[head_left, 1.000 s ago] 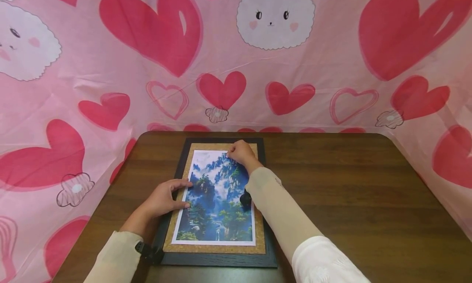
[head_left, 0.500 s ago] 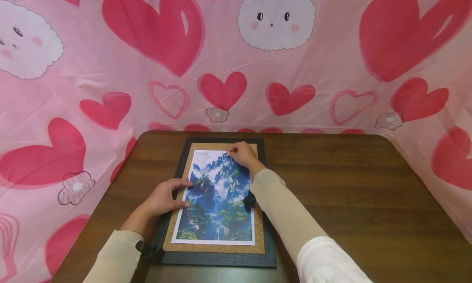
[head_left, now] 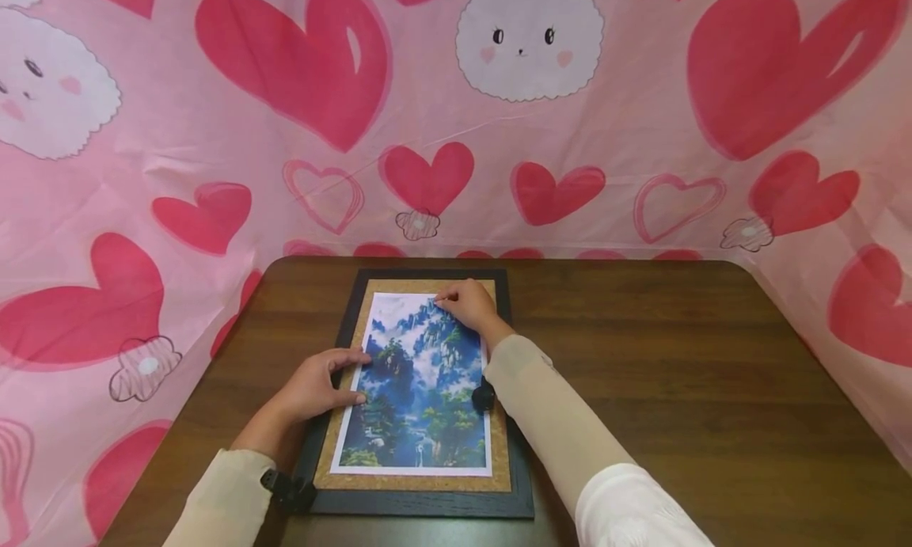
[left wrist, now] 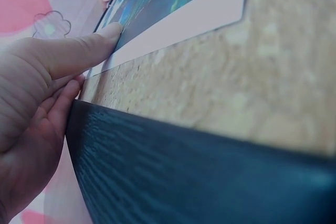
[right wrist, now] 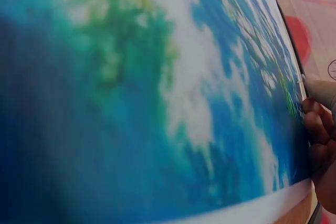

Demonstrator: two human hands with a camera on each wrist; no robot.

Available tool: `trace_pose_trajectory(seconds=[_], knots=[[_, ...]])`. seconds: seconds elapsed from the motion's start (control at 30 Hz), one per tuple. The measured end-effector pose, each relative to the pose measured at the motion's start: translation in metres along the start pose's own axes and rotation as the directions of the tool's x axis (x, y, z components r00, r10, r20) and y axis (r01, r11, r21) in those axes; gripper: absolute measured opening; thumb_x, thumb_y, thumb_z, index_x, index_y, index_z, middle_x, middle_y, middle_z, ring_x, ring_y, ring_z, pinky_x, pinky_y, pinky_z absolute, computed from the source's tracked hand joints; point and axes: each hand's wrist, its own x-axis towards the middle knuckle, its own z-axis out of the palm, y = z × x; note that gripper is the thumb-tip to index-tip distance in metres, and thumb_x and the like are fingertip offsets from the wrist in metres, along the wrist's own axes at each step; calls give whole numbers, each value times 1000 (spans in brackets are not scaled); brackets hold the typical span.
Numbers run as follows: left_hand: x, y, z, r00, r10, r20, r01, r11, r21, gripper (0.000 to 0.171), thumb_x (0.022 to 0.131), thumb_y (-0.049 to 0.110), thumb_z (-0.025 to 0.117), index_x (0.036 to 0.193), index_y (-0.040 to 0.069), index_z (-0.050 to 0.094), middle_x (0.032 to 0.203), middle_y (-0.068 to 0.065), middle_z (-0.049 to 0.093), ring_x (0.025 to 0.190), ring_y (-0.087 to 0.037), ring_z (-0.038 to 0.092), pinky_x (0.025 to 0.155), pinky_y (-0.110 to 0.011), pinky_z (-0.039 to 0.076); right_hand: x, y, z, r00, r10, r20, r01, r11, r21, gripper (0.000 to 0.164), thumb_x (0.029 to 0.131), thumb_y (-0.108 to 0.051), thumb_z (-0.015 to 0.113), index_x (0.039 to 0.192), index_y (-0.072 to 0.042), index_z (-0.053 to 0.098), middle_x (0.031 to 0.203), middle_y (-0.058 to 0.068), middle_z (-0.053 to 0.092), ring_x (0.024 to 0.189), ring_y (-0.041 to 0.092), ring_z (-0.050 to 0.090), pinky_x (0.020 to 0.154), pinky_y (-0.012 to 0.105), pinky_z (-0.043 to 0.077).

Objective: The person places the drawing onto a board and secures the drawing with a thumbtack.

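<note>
A printed mountain landscape picture [head_left: 416,381] with a white border lies flat on a cork board [head_left: 420,482], inside a black frame [head_left: 427,503]. My left hand [head_left: 309,385] rests at the picture's left edge, thumb and fingers spread and fairly straight. In the left wrist view the thumb [left wrist: 79,53] presses on the print's edge. At the picture's top edge my right hand [head_left: 470,305] pinches something small and pale, apparently a pushpin [right wrist: 300,81], between thumb and curled fingers. The fingers hide most of it, so its exact shape is hard to see.
A dark brown wooden table [head_left: 655,373] carries the board and stretches to the right of it. Behind and on both sides hangs a pink cloth [head_left: 492,127] printed with red hearts. Black wrist cameras [head_left: 288,490] are strapped over the sleeves.
My right wrist has shifted slightly right and down while the fingertips stay at the picture's top edge. The left hand and the picture stay in place; the whole view tilts a little.
</note>
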Motion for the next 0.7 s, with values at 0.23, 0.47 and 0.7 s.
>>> trace_pose_trajectory(seconds=[0.23,0.47,0.7], knots=[[-1,-1,2,1000,11,-2,-11,1000,-2,58,73,30,86,126,20,66,139,-14,53,127,-39,47,103,-62,36,-1,0,4,998,40,-51,-38,999,37,12,89,-25,73,93,-16,80,94,-1,71,87,17,62,85,36,53],[-1,-1,1,1000,9,-8,-9,1000,-10,57,73,29,87,126,20,67,139,-13,54,127,-38,48,103,-61,37,0,-3,4,997,59,-57,-58,998,21,12,87,-27,75,93,-17,80,94,-2,71,84,17,62,84,36,54],[1,-2,1,1000,29,-11,-29,999,-13,56,73,28,87,125,19,67,138,-14,54,126,-38,48,103,-61,37,1,-5,3,997,62,-47,-64,997,-37,13,88,-28,73,93,-18,80,94,-2,72,86,16,62,86,36,53]])
